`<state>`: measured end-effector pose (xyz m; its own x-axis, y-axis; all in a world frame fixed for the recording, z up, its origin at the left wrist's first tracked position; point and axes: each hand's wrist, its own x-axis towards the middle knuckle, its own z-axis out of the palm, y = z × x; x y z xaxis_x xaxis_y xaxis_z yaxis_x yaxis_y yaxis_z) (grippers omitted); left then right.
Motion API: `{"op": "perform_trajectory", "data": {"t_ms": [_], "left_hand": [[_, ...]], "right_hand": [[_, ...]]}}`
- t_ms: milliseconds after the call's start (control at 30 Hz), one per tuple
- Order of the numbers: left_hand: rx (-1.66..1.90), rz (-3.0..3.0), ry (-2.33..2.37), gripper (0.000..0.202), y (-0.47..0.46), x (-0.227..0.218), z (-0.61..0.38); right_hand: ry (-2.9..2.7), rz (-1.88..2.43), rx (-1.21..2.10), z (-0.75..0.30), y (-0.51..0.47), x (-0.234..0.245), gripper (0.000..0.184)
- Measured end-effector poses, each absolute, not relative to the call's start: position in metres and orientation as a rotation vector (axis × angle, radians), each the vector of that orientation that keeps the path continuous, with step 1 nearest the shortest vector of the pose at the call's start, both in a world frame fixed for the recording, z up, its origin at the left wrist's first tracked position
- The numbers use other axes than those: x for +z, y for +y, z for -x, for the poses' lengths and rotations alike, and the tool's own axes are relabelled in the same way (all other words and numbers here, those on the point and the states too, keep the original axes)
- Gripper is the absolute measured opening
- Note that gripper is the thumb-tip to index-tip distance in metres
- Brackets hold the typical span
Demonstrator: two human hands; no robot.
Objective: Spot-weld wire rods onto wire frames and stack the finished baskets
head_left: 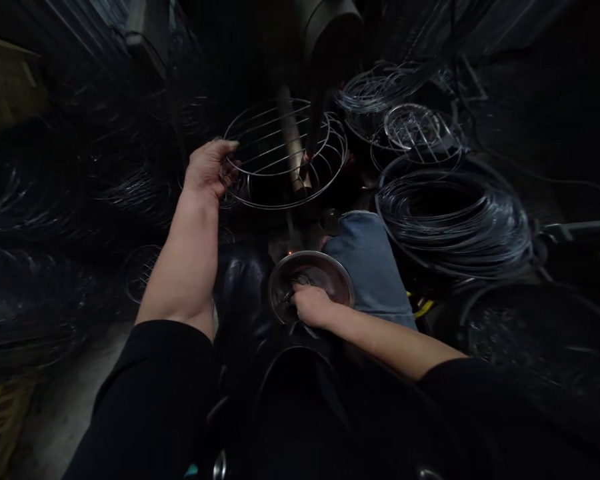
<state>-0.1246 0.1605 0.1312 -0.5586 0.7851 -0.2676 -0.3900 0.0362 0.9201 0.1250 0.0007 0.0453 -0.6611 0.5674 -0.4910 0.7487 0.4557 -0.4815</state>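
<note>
My left hand grips the left rim of a round wire rack made of rings and parallel cross wires, held up in front of a dark machine with a slanted metal rod. My right hand reaches into a shallow shiny metal bowl resting on my lap, its fingers curled on small metal pieces that I cannot make out. Both arms wear black sleeves pushed up.
Large coils of wire lie to the right, with a finished wire rack on top behind them. More stacked wire rings fill the dark left side. A blue denim cloth lies by the bowl. A yellow crate sits low left.
</note>
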Motion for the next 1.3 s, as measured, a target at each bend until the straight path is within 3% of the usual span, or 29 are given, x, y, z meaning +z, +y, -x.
{"op": "perform_trajectory", "data": {"t_ms": [300, 467, 533, 600, 733, 800, 1033, 1200, 1300], "left_hand": [[1.760, -0.269, 1.365, 0.041, 0.091, 0.133, 0.102], [1.836, -0.251, 1.346, 0.045, 0.086, 0.140, 0.087], [1.861, -0.285, 1.331, 0.046, 0.087, 0.140, 0.084], [1.877, -0.303, 1.324, 0.048, 0.088, 0.138, 0.080], [1.867, -0.303, 1.319, 0.048, 0.091, 0.135, 0.074], [1.864, -0.305, 1.320, 0.049, 0.092, 0.136, 0.073], [1.884, -0.303, 1.323, 0.047, 0.097, 0.141, 0.077], [1.894, -0.251, 1.287, 0.050, 0.099, 0.141, 0.076], [1.887, -0.245, 1.267, 0.049, 0.099, 0.139, 0.075]], "right_hand": [[2.375, -1.187, -1.259, -0.165, 0.027, 0.054, 0.020], [2.320, -1.471, -2.137, -0.181, 0.040, 0.089, 0.020], [2.443, -1.644, -2.310, -0.178, 0.055, 0.109, 0.025], [2.617, -1.835, -2.252, -0.170, 0.073, 0.128, 0.025], [2.891, -2.103, -1.707, -0.145, 0.103, 0.147, 0.017], [2.897, -2.136, -1.639, -0.133, 0.110, 0.147, 0.015], [2.082, -2.098, -2.715, -0.116, 0.108, 0.149, 0.026], [2.246, -2.047, -2.964, -0.123, 0.098, 0.154, 0.024], [2.396, -2.045, -2.901, -0.122, 0.098, 0.141, 0.021]]}}
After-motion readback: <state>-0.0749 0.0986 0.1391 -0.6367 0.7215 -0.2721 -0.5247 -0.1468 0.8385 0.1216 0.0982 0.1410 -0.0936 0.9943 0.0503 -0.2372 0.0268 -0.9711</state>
